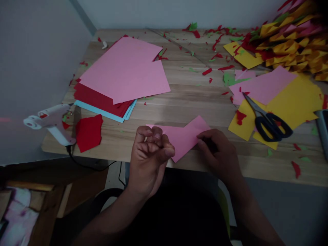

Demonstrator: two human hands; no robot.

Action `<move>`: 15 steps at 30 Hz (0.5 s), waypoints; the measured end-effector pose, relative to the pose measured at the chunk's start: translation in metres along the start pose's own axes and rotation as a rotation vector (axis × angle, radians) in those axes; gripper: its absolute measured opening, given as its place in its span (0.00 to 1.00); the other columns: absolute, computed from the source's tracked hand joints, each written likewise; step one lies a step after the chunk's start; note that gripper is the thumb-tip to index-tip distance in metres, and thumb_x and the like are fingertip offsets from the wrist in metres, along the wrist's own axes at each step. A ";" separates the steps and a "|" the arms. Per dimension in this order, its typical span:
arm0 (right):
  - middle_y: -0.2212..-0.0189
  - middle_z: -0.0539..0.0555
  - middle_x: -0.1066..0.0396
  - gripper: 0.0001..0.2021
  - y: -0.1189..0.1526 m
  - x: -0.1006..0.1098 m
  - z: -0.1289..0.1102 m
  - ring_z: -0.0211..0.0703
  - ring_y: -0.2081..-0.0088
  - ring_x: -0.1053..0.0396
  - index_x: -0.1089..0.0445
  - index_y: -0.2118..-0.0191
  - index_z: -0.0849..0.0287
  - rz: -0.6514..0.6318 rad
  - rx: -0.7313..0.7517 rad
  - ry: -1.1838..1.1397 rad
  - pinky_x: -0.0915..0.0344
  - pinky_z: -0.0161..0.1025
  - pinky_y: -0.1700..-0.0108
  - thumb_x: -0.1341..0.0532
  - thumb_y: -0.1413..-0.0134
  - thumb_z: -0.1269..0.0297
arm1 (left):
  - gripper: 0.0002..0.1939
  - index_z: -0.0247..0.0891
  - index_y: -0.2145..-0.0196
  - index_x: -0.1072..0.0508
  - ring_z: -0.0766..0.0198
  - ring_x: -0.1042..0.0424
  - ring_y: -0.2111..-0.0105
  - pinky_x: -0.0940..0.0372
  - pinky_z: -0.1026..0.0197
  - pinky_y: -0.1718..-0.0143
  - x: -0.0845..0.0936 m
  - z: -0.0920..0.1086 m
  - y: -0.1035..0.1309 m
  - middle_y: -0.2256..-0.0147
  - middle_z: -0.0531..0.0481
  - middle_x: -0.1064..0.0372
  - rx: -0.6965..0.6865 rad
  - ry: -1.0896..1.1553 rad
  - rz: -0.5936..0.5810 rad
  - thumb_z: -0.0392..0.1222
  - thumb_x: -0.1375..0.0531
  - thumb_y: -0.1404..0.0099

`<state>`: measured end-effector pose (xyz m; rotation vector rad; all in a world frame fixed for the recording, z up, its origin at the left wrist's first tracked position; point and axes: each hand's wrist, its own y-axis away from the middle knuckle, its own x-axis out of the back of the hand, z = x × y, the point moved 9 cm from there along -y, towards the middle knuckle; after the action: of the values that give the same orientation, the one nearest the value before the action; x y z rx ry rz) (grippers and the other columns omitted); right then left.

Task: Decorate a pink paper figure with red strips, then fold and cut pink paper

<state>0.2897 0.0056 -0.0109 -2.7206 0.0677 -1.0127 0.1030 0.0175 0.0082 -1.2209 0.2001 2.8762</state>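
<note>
A pink piece of paper [181, 136] lies near the front edge of the table, its left part partly hidden behind my left hand. My left hand [151, 157] is raised over the table edge with its palm turned up, fingers curled and thumb pressed to a fingertip; anything in that pinch is too small to make out. At the paper's right side is my right hand [219, 152], thumb and index finger closed on its edge.
Black-handled scissors [266, 119] rest on yellow paper [294, 99] at the right. Pink sheets [125, 68] top a stack at the back left. A white glue gun [55, 123] stands at the left edge. Folded paper pieces [292, 41] fill the back right corner.
</note>
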 end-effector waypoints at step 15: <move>0.64 0.55 0.26 0.06 0.006 0.004 -0.017 0.47 0.58 0.29 0.29 0.59 0.56 0.094 0.127 0.078 0.33 0.46 0.54 0.41 0.38 0.73 | 0.16 0.40 0.64 0.32 0.74 0.32 0.69 0.35 0.72 0.66 0.030 -0.014 -0.020 0.66 0.56 0.34 -0.216 -0.466 -0.044 0.28 0.32 0.45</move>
<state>0.2819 -0.0039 0.0028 -2.5387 0.1382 -1.0588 0.0931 0.0348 -0.0254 -0.5262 -0.1449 3.0978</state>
